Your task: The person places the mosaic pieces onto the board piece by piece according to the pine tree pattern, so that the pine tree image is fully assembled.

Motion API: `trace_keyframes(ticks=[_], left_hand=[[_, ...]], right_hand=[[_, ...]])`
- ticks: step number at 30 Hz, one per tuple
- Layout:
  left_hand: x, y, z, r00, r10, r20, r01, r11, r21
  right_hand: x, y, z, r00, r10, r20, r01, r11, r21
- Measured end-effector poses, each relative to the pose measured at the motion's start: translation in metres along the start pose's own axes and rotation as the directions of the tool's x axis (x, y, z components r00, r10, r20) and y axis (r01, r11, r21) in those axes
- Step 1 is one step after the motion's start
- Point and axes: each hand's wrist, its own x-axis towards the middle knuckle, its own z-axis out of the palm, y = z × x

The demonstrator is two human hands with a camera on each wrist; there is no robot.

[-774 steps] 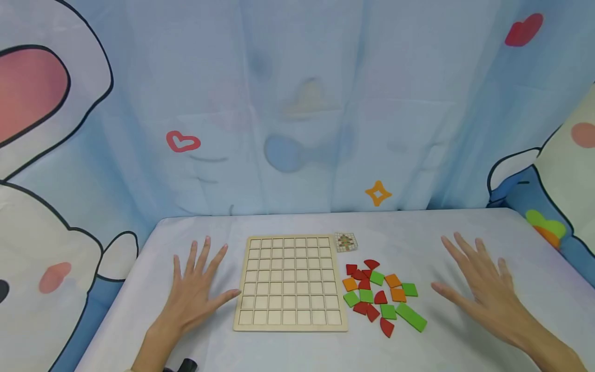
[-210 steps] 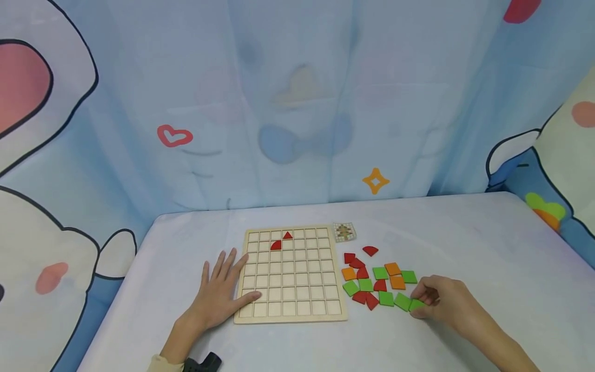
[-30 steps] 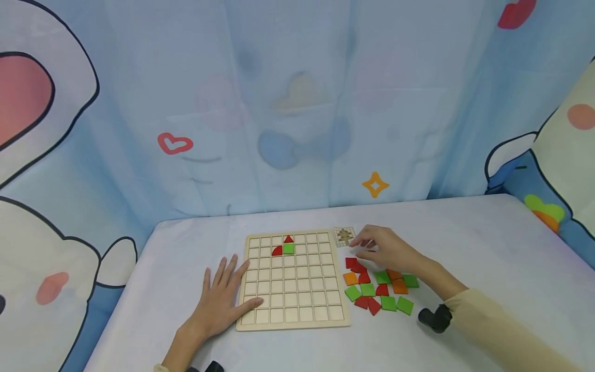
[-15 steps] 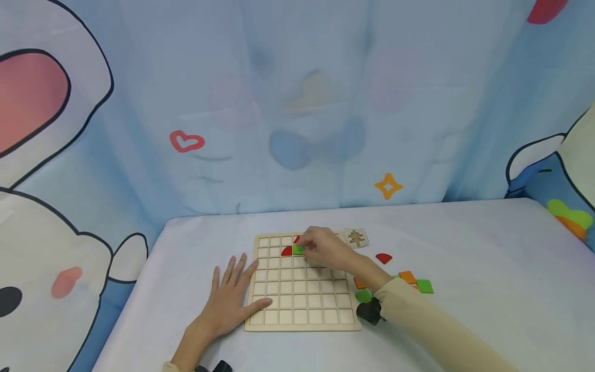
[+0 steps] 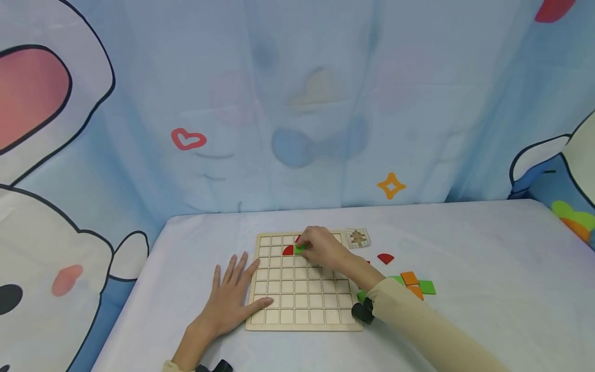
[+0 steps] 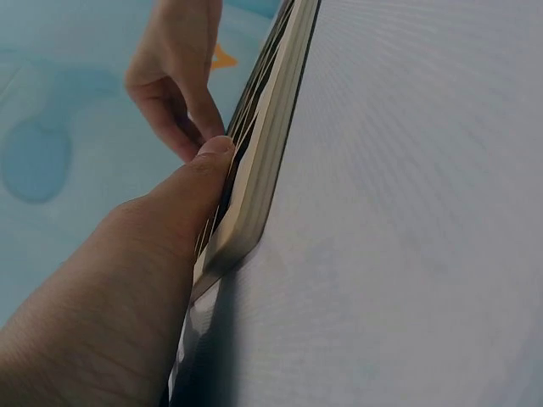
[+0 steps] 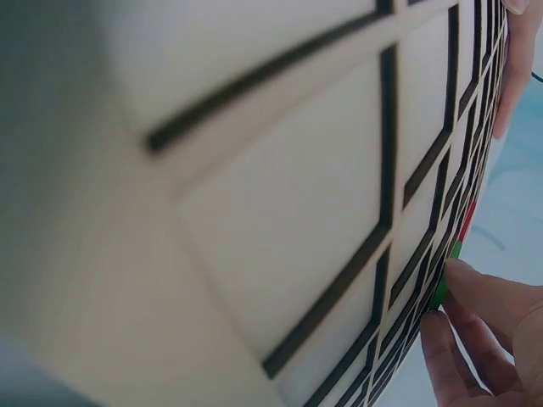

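My right hand [image 5: 323,248] reaches over the upper part of the wooden grid board [image 5: 304,327]. Its thumb and fingertips pinch at a green square tile [image 5: 299,249], which shows between them in the right wrist view as a thin green strip [image 7: 439,292]. Left of that tile lies a red quarter-round tile [image 5: 288,250]. Above it, a red triangle tile [image 5: 298,238] is mostly hidden by the fingers. My left hand [image 5: 232,297] lies spread at the board's left edge, thumb on the frame; the left wrist view shows the thumb [image 6: 199,174] along the rim.
Right of the board lie loose tiles, partly hidden under my right forearm: a red fan-shaped tile [image 5: 386,258], an orange square [image 5: 409,278] and a green square [image 5: 427,287]. A small pattern card [image 5: 358,238] lies by the upper right corner. A blue curtain [image 5: 325,103] hangs behind the table.
The bare board now bears two red tiles and a green one. A second ago my right hand was over the loose tiles by the card; it has moved left onto the board. The left hand stays.
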Motion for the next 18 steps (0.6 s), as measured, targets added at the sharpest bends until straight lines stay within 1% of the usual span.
trace_keyframes(ticks=[6,14,18], left_hand=[[0.0005,0.0005,-0.0005,1.000,-0.001,0.003,0.001,1.000,-0.001],[0.0001,-0.0022,0.0017,1.000,0.018,-0.017,-0.018,1.000,-0.009],[0.0004,-0.0024,0.0022,1.000,0.013,-0.014,-0.013,1.000,-0.006]], right_hand=[[0.0015,-0.0002,0.0002,1.000,-0.012,-0.005,0.012,1.000,-0.016],[0.0040,-0.0061,0.0001,0.999,0.032,-0.024,-0.032,0.999,-0.006],[0.0030,-0.0074,-0.0004,1.000,0.027,-0.016,-0.027,1.000,0.007]])
